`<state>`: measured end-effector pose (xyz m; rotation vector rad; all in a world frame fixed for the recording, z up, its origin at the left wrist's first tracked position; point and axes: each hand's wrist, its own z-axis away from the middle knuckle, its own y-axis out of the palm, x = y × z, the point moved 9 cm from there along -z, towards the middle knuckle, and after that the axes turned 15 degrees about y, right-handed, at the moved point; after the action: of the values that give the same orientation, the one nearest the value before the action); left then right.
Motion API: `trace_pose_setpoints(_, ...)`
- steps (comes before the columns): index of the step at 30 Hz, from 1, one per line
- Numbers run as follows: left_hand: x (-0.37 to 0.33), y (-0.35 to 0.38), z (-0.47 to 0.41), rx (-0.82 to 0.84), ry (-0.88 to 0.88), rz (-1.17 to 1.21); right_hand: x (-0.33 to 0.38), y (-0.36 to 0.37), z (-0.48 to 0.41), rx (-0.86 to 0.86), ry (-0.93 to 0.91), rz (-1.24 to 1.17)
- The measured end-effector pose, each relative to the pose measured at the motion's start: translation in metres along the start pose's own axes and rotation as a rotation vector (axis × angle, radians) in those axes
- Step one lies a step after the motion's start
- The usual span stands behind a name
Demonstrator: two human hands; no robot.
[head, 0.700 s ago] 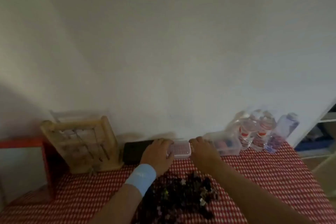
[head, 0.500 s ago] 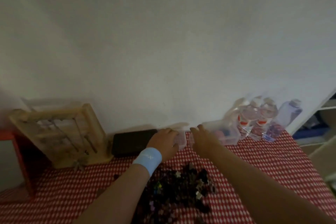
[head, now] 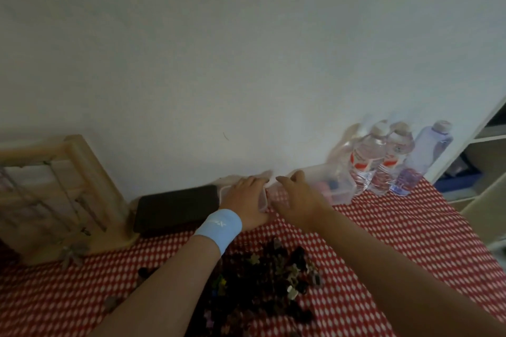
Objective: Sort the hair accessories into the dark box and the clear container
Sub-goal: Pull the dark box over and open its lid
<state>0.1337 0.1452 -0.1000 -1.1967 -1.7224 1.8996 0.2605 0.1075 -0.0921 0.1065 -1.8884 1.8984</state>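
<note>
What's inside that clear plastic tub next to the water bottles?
Through the clear wall of the tub, some pink and blue things show, too blurred to name. The right hand covers its near left corner, so anything there is hidden.

Inventory, non-task items:
- Surface [head: 410, 241]: red cloth with white dots.
- Wooden rack [head: 82, 172]: pale slatted frame, far left, against the wall [head: 246, 49].
- Water bottles [head: 367, 156]: two, clear, red labels, upright, side by side.
- Purple-tinted bottle [head: 427, 150]: just right of them.
- White shelving [head: 487, 150]: right edge.
</note>
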Motion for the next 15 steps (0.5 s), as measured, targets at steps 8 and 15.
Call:
trace_pose_setpoints(8, -0.003, -0.007, -0.006, -0.202, 0.014, 0.303, 0.019, -0.006, -0.003, -0.069, -0.152, -0.271)
trace_pose_setpoints(15, -0.001, -0.012, 0.028, -0.350, 0.043, 0.368, 0.042, 0.007, 0.020, -0.133, -0.209, -0.214)
